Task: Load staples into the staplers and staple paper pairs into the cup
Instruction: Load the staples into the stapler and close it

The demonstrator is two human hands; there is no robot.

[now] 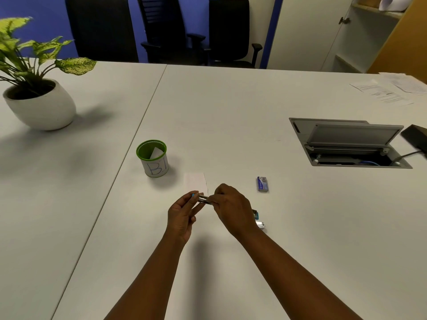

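We pinch the stapler [201, 198] between left hand [182, 215] and right hand [233, 209], its length running across between them.

Shiny metal stapler [202, 199], matt table [231, 125], paper cup [154, 161].

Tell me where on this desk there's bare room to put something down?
Open patches: the table between the potted plant and the open cable hatch, and the near stretch left of the seam below the green cup. It is crowded around both hands, left hand and right hand, which hold a stapler over paper slips near the staple box.
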